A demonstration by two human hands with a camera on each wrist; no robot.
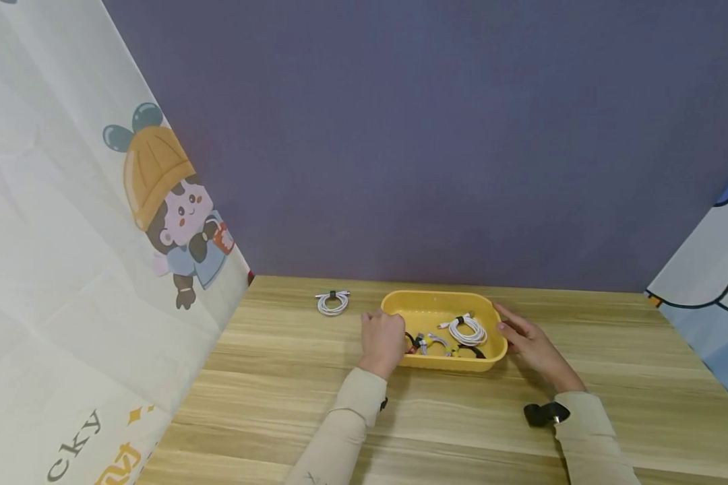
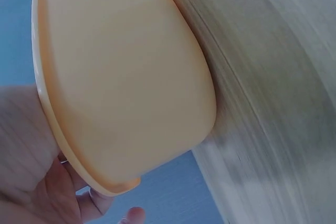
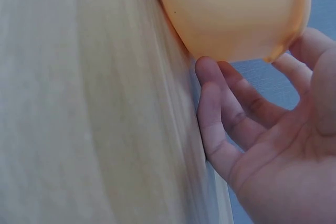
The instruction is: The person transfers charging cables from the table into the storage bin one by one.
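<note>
Your left hand (image 1: 381,342) grips the near-left rim of the yellow oval tray (image 1: 425,304), which sits on the wooden table (image 1: 279,404) holding coiled cables (image 1: 468,330); your right hand (image 1: 530,343), fingers relaxed, touches its opposite end.

Smooth matt yellow plastic tray (image 1: 443,362) on a light wood-grain table (image 1: 473,431)

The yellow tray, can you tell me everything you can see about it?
The yellow tray is a shallow oblong dish with rounded corners and a thin rim, and it looks like smooth plastic. It sits flat on the wooden table, near the purple back wall. Inside lie coiled cables: a white one, a black one and some smaller bits too jumbled to tell apart. The left hand grips its left end, and the right hand rests open against its right end.
</note>
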